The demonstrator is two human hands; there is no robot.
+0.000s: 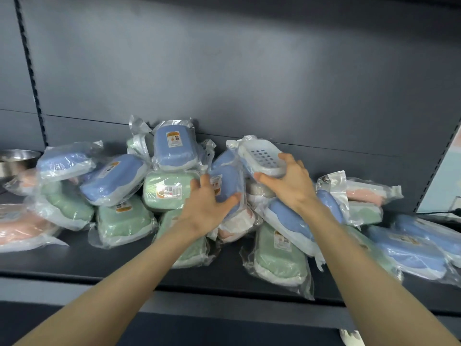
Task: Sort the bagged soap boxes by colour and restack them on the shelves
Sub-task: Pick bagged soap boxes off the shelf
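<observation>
- The left hand (207,206) is curling thumb and fingers round a blue bagged box (225,183), just right of and below the upright blue box (173,148) crowning the heap. It is probably pulling blues out of the mixed pile.
- The right hand (289,183) is clasping a second bag (264,157), further right of that upright box, with its white perforated underside showing. Blue is peeking out at its edge, which likely explains the pick.
- Green, blue and pink boxes are lying jumbled on the shelf (124,258) around and below the upright box, so the sorting is looking barely begun.
- Glossy plastic is blurring the labels. A pink box (234,228) beneath the hands is mostly being covered, and boxes far right of the upright box are running out of frame.
</observation>
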